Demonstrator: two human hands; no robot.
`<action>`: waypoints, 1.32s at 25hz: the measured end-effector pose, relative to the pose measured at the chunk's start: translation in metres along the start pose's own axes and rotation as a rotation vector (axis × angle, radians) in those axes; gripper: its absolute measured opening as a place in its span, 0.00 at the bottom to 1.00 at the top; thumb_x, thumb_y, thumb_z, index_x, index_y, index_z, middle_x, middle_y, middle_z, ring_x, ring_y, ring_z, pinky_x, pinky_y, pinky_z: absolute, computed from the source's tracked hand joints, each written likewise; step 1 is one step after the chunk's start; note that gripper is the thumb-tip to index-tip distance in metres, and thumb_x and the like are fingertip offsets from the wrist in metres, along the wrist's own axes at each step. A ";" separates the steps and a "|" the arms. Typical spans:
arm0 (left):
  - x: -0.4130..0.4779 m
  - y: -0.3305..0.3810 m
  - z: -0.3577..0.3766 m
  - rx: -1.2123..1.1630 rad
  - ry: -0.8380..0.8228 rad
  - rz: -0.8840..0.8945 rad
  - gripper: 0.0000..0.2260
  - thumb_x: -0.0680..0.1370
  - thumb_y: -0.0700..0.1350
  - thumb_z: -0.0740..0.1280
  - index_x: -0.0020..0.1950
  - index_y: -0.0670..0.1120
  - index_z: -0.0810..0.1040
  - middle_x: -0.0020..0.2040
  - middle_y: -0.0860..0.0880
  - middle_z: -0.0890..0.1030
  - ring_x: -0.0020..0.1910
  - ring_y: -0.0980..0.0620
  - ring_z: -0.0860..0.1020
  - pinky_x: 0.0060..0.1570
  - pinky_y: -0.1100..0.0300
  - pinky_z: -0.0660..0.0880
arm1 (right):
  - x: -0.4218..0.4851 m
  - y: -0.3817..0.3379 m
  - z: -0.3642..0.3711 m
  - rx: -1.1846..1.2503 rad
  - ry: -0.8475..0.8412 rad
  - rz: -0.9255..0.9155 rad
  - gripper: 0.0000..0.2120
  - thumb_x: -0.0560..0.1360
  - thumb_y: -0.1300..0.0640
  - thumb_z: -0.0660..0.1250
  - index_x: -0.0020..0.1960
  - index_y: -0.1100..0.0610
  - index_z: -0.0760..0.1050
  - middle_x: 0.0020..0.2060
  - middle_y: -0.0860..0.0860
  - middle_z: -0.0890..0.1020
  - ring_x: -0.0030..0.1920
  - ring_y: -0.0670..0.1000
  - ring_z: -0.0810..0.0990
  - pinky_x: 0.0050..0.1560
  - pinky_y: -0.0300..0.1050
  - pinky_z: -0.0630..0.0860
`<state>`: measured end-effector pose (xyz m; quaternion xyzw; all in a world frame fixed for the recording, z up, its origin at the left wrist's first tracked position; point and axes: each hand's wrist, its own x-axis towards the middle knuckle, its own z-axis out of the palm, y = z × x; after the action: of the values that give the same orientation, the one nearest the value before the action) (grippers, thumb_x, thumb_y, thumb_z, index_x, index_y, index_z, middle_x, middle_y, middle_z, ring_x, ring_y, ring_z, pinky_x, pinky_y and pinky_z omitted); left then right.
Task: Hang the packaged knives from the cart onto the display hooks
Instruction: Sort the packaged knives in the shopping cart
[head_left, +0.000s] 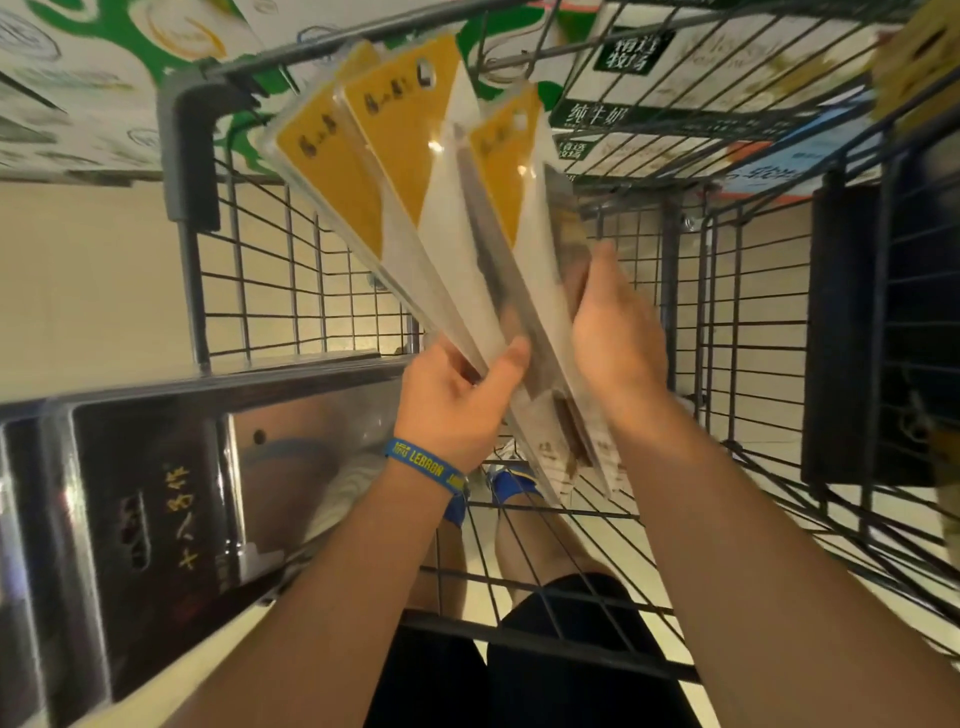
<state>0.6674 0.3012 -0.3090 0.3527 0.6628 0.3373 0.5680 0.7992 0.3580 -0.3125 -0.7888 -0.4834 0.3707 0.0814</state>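
Above the cart (208, 291), left hand (457, 400) pinches the fanned packaged knives (405, 145) by their near ends; right hand (613, 332) clasps the rightmost (blurred). Long axes point away, up-left.

My left hand (457, 400) pinches the packaged knives (410, 156), thumb on top. My right hand (615, 332) clasps them just beside that grip.

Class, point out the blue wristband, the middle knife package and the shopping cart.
blue wristband (426, 464), head view, on its yellow lettering.
middle knife package (402, 145), head view, on its yellow card.
shopping cart (189, 153), head view, on the grey corner guard.
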 end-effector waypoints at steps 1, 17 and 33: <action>0.000 0.001 0.001 -0.016 -0.009 0.009 0.05 0.78 0.43 0.70 0.44 0.43 0.82 0.28 0.59 0.81 0.27 0.64 0.78 0.28 0.72 0.71 | 0.002 -0.002 -0.004 -0.002 -0.059 0.096 0.31 0.84 0.37 0.39 0.40 0.50 0.73 0.37 0.47 0.78 0.42 0.50 0.79 0.40 0.46 0.71; 0.017 0.000 0.001 -0.111 0.277 -0.128 0.13 0.65 0.60 0.74 0.36 0.51 0.86 0.37 0.54 0.84 0.40 0.58 0.82 0.42 0.54 0.80 | -0.005 -0.002 0.032 0.596 -0.183 -0.013 0.22 0.80 0.43 0.48 0.55 0.50 0.79 0.55 0.52 0.84 0.53 0.53 0.82 0.56 0.53 0.76; -0.009 -0.012 -0.024 0.235 0.425 -0.045 0.20 0.71 0.61 0.73 0.33 0.46 0.76 0.27 0.57 0.77 0.28 0.58 0.78 0.31 0.67 0.71 | 0.043 0.095 0.076 -0.829 -0.153 -0.035 0.23 0.83 0.57 0.63 0.75 0.60 0.64 0.62 0.60 0.78 0.58 0.60 0.80 0.55 0.56 0.80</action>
<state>0.6437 0.2855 -0.3115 0.3224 0.8097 0.3117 0.3784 0.8266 0.3270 -0.4346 -0.7167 -0.6097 0.2008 -0.2726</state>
